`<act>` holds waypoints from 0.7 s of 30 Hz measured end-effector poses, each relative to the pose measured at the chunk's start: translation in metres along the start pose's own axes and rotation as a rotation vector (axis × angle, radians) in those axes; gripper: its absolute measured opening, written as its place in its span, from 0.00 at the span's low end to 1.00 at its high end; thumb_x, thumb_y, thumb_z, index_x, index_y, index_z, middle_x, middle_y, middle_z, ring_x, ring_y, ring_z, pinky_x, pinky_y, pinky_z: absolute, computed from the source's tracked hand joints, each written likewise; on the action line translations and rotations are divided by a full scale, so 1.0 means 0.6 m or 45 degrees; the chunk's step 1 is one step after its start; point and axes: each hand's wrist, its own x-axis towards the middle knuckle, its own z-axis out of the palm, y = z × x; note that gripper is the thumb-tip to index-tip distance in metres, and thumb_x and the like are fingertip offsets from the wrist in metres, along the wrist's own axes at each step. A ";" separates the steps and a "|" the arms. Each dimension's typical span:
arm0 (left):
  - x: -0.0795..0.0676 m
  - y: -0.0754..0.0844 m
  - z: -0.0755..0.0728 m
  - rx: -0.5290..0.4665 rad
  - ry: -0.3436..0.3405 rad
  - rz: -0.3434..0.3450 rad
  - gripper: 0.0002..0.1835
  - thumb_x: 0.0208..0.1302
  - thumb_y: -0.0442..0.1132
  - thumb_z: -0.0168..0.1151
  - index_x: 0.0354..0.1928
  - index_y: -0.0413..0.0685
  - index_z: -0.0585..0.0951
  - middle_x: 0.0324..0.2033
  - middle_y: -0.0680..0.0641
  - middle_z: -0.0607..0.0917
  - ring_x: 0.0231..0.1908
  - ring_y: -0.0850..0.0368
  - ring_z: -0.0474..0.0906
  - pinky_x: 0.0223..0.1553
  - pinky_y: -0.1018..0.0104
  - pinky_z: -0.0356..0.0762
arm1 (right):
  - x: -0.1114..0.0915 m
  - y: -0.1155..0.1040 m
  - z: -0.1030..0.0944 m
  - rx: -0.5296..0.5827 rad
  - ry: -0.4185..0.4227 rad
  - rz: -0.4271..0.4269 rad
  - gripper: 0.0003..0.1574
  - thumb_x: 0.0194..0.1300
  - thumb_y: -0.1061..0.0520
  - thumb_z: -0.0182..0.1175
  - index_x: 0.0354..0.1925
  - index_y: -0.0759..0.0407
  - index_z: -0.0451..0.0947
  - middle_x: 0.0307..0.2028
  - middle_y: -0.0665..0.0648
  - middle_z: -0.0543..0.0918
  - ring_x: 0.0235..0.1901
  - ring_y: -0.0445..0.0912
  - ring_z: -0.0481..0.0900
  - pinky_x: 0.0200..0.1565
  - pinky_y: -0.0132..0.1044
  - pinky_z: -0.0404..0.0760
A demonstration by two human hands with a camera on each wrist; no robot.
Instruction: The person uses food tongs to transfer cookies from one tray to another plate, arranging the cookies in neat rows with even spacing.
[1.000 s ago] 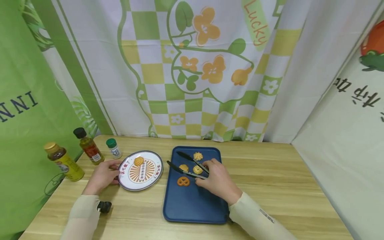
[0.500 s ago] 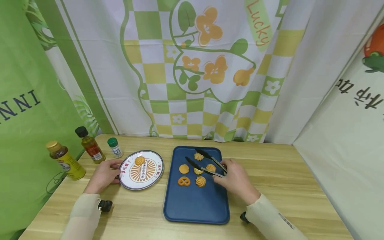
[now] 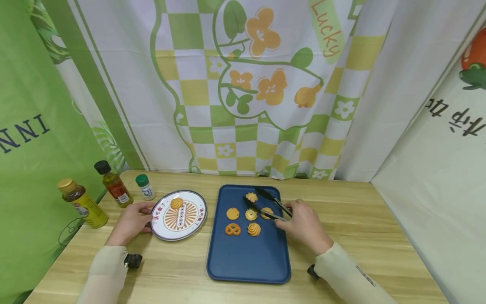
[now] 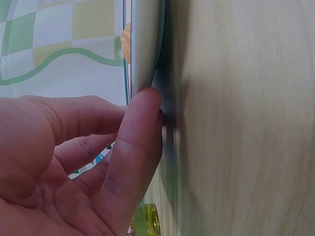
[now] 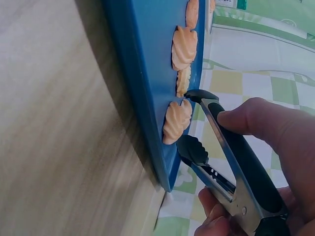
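Observation:
My left hand (image 3: 130, 222) pinches the left rim of a white round plate (image 3: 159, 230), which bears one swirled cookie (image 3: 176, 203). In the left wrist view the thumb (image 4: 140, 118) lies against the plate's edge, close above the table. My right hand (image 3: 305, 226) grips a pair of kitchen tongs (image 5: 238, 157) with black tips, held over the blue tray (image 3: 248, 261). The spread tips stand either side of a swirled cookie (image 5: 176, 123) near the tray's right edge. Also on the tray are a pretzel (image 3: 233, 229), a round cookie (image 3: 233, 213) and several piped cookies (image 3: 254, 229).
Two sauce bottles and a shaker stand at the table's left: a yellow bottle (image 3: 83, 204), an oil bottle (image 3: 114, 185) and a green-capped shaker (image 3: 146, 188). A patterned curtain (image 3: 243, 139) hangs behind the wooden table (image 3: 341, 211).
My right hand has moved right with the tongs, from over the tray's middle cookies to the cookie near its right edge. The left hand and plate have stayed in place.

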 end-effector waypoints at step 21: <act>-0.001 0.001 0.001 0.003 0.012 -0.005 0.30 0.80 0.27 0.56 0.80 0.28 0.70 0.62 0.25 0.77 0.42 0.49 0.86 0.39 0.62 0.95 | 0.004 -0.015 -0.013 -0.016 -0.065 -0.012 0.38 0.66 0.47 0.79 0.64 0.69 0.86 0.55 0.69 0.87 0.43 0.54 0.84 0.49 0.56 0.91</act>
